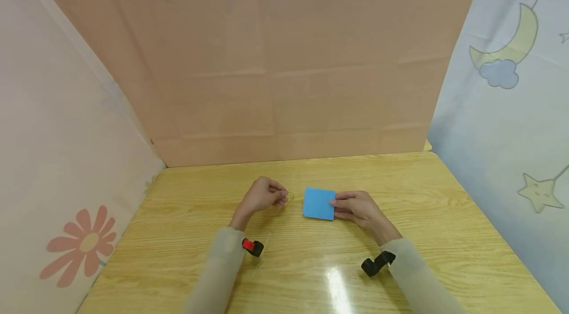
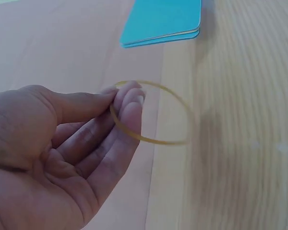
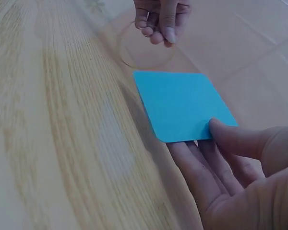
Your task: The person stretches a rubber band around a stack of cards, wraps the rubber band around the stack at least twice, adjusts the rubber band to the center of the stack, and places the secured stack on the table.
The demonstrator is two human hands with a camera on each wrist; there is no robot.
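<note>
My left hand (image 1: 263, 194) pinches a thin tan rubber band (image 2: 156, 141) between thumb and fingertips. The band hangs out from the fingers as a loose, roughly round loop toward the cards. In my right hand (image 1: 362, 210) is a small stack of square blue cards (image 3: 182, 103) with rounded corners, held at its right edge with the thumb on top and the fingers beneath. Layered edges of the stack show in the left wrist view. A short gap separates band and cards, and both are held over the wooden table (image 1: 213, 180).
A plain pinkish-tan cloth (image 1: 275, 57) stands upright along the table's back edge. Patterned cloths hang at both sides, with a pink flower (image 1: 89, 242) on the left and a moon (image 1: 511, 42) on the right. Black wrist cameras sit on both sleeves. Light glares off the front tabletop.
</note>
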